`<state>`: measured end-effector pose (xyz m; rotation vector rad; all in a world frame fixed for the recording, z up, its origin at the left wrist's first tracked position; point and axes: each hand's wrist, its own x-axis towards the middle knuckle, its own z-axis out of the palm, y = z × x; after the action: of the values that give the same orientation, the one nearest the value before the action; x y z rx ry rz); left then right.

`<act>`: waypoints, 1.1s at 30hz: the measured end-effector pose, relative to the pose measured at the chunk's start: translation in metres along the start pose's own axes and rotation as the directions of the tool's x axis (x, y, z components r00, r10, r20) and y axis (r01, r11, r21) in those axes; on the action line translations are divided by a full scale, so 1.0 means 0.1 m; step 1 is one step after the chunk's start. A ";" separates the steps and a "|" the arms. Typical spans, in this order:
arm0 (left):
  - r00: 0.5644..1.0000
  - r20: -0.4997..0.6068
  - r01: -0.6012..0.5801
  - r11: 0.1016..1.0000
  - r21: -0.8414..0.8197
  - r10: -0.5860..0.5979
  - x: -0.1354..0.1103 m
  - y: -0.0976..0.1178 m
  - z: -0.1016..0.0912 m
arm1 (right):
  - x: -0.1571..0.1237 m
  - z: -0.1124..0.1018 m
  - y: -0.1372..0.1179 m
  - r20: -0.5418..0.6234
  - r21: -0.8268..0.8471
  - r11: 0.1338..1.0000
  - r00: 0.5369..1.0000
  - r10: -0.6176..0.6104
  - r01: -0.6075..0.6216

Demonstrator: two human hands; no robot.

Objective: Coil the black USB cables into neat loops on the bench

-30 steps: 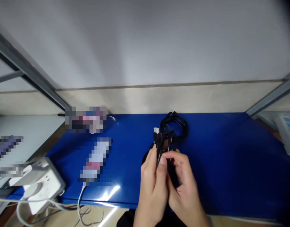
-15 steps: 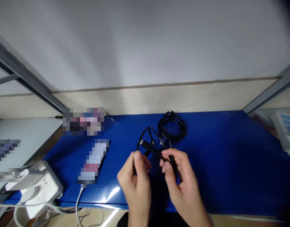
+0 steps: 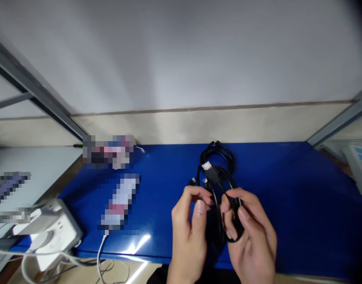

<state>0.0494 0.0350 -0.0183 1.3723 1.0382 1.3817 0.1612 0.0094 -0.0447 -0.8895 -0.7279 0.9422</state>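
Note:
A bundle of black USB cable (image 3: 237, 215) is gripped in my right hand (image 3: 253, 228), its loops running between the thumb and curled fingers. One USB plug (image 3: 212, 171) with a pale metal end sticks up above the hands, angled to the left. Smaller plugs (image 3: 192, 182) show just beyond the left fingers. My left hand (image 3: 189, 227) is half curled beside a hanging strand, thumb apart from the forefinger; its fingertips are close to the cable, and whether they touch it I cannot tell. Behind the bundle lies a coiled black cable (image 3: 226, 152) on the blue tabletop (image 3: 290, 205).
A blurred-out phone-like slab (image 3: 121, 199) with a white cord (image 3: 100, 252) lies on the left. A white power strip (image 3: 55, 232) with plugs sits at the left front. Pixelated items (image 3: 110, 152) stand by the wall; a white box (image 3: 359, 165) is at far right.
Both hands have moved right with the cable. The left thumb and fingers have parted from the strand they pinched. More loops are now gathered in the right hand, and the USB plug stands higher.

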 end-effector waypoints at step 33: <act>0.979 -0.198 0.046 0.999 -0.001 -0.046 -0.13 -0.28 0.16 | 0.08 0.15 0.04 0.137 0.073 0.955 0.951 0.276 -0.287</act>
<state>0.0663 0.0286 -0.0482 1.2231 1.1949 1.5057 0.1501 0.0226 -0.0403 -0.8720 -0.6683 1.2857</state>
